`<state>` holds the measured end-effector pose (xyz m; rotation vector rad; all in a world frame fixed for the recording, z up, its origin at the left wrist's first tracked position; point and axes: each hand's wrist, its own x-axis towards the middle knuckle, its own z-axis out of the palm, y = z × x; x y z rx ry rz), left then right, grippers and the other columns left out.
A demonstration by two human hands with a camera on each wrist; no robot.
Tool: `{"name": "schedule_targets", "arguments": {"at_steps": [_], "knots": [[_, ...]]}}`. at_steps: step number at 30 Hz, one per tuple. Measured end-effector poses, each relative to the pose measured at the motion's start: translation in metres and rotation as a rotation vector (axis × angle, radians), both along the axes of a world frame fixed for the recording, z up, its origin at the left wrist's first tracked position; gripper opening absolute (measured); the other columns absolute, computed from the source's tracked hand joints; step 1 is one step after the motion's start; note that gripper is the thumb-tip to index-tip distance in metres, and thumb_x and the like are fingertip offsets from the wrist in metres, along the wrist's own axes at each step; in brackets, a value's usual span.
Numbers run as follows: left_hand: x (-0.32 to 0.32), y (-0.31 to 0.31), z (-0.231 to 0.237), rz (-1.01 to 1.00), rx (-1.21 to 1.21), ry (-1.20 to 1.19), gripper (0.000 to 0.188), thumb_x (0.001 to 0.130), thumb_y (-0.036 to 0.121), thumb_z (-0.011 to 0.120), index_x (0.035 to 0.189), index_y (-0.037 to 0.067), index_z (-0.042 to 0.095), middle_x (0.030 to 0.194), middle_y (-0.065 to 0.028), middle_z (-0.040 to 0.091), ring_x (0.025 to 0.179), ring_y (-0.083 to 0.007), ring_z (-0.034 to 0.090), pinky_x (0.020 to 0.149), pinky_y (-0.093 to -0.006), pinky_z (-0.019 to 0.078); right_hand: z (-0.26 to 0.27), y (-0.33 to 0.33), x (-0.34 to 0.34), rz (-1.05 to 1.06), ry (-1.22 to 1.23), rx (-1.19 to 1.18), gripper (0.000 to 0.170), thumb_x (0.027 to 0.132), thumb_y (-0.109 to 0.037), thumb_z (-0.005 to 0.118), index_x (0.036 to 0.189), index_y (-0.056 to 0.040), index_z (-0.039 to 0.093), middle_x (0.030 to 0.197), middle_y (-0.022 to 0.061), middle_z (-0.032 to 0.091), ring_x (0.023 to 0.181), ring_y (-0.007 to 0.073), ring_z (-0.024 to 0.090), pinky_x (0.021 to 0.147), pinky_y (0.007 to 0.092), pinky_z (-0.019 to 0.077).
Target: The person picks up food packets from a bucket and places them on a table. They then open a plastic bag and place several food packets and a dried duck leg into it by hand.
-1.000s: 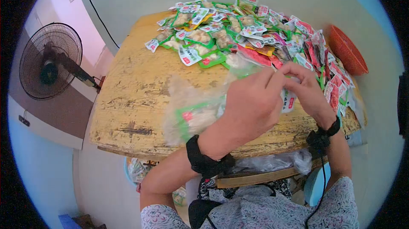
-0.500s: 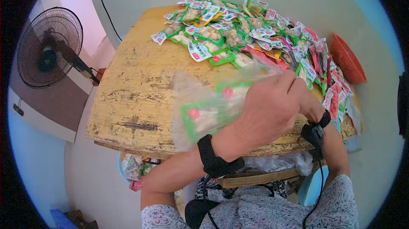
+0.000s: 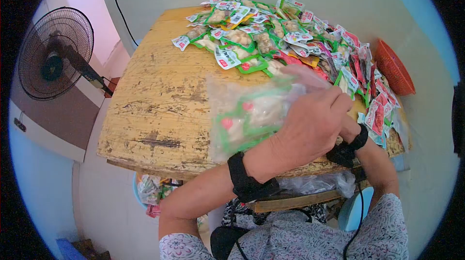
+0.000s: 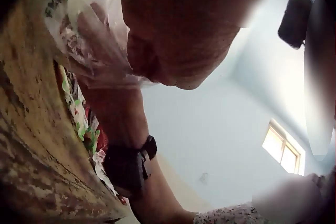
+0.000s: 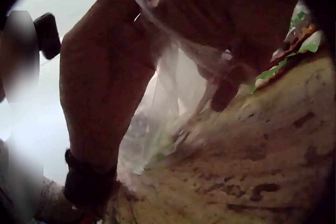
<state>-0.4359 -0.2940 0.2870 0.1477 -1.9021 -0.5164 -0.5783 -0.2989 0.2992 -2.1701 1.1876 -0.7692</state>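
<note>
Left hand (image 3: pixel 315 122), head view: fingers curled tight, gripping gathered end of clear bag (image 3: pixel 259 117). Bag sits at near-middle of tabletop (image 3: pixel 140 100), green-edged packets (image 3: pixel 265 110) inside. Right hand (image 3: pixel 349 130) mostly hidden behind left. Loose packet pile (image 3: pixel 276 32) toward back; red basket (image 3: pixel 395 68) at right, fan (image 3: pixel 55 54) at left. Left wrist view: bag film stretched in front of right hand, both hands dark. Right wrist view: taut film between hands, right fingers curled, pinching it; exact fingertip contact unclear.
</note>
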Motion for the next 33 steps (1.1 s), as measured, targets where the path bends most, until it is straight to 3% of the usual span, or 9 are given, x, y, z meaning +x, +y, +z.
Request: {"name": "schedule_targets", "arguments": {"at_steps": [9,17,21,24,26,27,29,33], "knots": [[0.003,-0.001,0.003,0.041,0.055,0.027,0.021,0.08,0.002,0.063,0.1,0.003,0.059,0.092,-0.0175,0.061,0.082,-0.0381,0.063,0.067,-0.0472,0.0507,0.002,0.0,-0.019,-0.062,-0.307,0.253,0.053,0.097,-0.013,0.055,0.147,-0.0046,0.041,0.138,0.0122,0.056,0.13,0.0219,0.053,0.109,0.0358,0.0427],[-0.001,-0.006,0.002,-0.04,0.045,0.048,0.014,0.083,0.002,0.063,0.096,0.002,0.059,0.089,-0.0176,0.062,0.083,-0.0384,0.064,0.069,-0.0458,0.0509,-0.029,-0.016,-0.017,0.049,-0.671,0.39,0.053,0.099,-0.012,0.054,0.149,-0.0046,0.036,0.137,0.0121,0.057,0.127,0.0207,0.056,0.107,0.0353,0.0457],[0.001,-0.011,0.0,-0.036,0.03,-0.007,0.019,0.084,0.004,0.064,0.103,0.003,0.062,0.09,-0.0174,0.064,0.082,-0.038,0.065,0.068,-0.046,0.0514,-0.052,-0.027,-0.027,0.001,-0.515,0.384,0.062,0.093,-0.012,0.066,0.147,-0.0043,0.036,0.133,0.0122,0.058,0.125,0.0216,0.056,0.106,0.0368,0.046],[0.004,-0.014,0.003,0.103,-0.023,-0.004,0.032,0.085,0.003,0.064,0.117,0.003,0.063,0.091,-0.0162,0.066,0.077,-0.0332,0.066,0.068,-0.0423,0.0534,-0.073,-0.037,-0.027,-0.046,-0.24,-0.044,0.063,0.09,-0.019,0.068,0.145,-0.0047,0.04,0.136,0.0125,0.053,0.126,0.0242,0.052,0.111,0.0401,0.0405],[0.01,-0.019,0.011,0.108,0.023,0.001,0.039,0.086,0.002,0.064,0.125,0.002,0.06,0.092,-0.0141,0.067,0.075,-0.0266,0.068,0.068,-0.0374,0.0547,-0.077,-0.029,-0.024,-0.023,-0.221,-0.222,0.065,0.089,-0.023,0.069,0.145,-0.005,0.041,0.14,0.0127,0.049,0.126,0.0253,0.05,0.113,0.0412,0.0368],[0.014,-0.022,0.016,0.104,0.046,0.0,0.042,0.087,0.002,0.063,0.129,0.002,0.059,0.093,-0.0131,0.068,0.074,-0.0234,0.068,0.068,-0.035,0.0553,-0.06,-0.013,-0.008,0.01,-0.297,-0.202,0.068,0.089,-0.023,0.071,0.146,-0.0051,0.04,0.142,0.0127,0.048,0.126,0.0254,0.05,0.114,0.041,0.0359],[0.017,-0.029,0.018,0.08,0.248,0.085,0.043,0.09,0.002,0.063,0.133,0.003,0.057,0.094,-0.0087,0.068,0.078,-0.0147,0.067,0.071,-0.0288,0.0554,-0.036,-0.001,-0.001,-0.002,-0.219,-0.133,0.073,0.089,-0.027,0.072,0.149,-0.007,0.036,0.135,0.0145,0.055,0.119,0.025,0.057,0.107,0.0413,0.0422],[0.041,-0.034,0.032,0.177,0.436,0.067,0.044,0.091,0.002,0.064,0.134,0.004,0.056,0.098,-0.0082,0.069,0.085,-0.0135,0.067,0.071,-0.0287,0.0552,-0.026,0.003,0.004,-0.108,-0.09,0.025,0.077,0.088,-0.033,0.073,0.15,-0.0092,0.035,0.117,0.0182,0.067,0.106,0.0272,0.068,0.091,0.0422,0.0527]]}}
